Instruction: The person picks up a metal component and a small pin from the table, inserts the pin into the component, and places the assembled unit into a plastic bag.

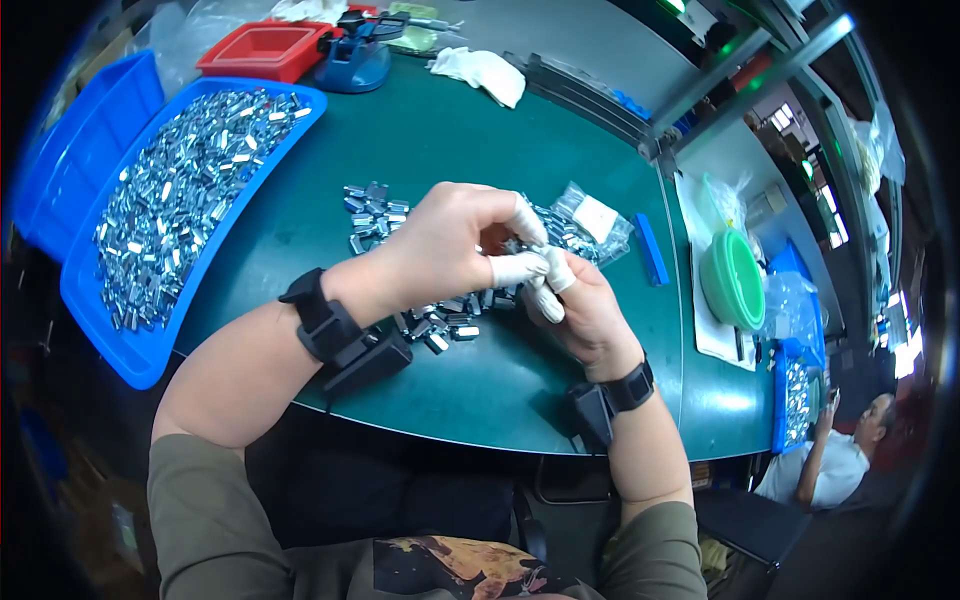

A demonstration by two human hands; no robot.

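My left hand point(445, 240) is curled above the green table point(400, 130), its thumb and fingertips in white finger covers. Small shiny metal pieces show between its fingers. My right hand point(595, 315), also with covered fingertips, meets it from the right, its fingers pinched together. What the right fingers hold, if anything, is hidden. Short silvery metal pieces point(437, 330) lie loose beneath and around both hands. Another group of the pieces point(372, 215) lies beyond my left wrist. A clear plastic bag with a white label point(596, 218) rests just past my right hand.
At the left stands a blue tray point(165, 355) heaped with metal pieces, by an empty blue bin point(90, 150). Farther back are a red tray point(265, 52), a blue tool point(352, 65) and a white glove point(482, 74). A blue bar point(650, 250) and green basin point(735, 280) lie right; a person point(835, 460) sits beyond.
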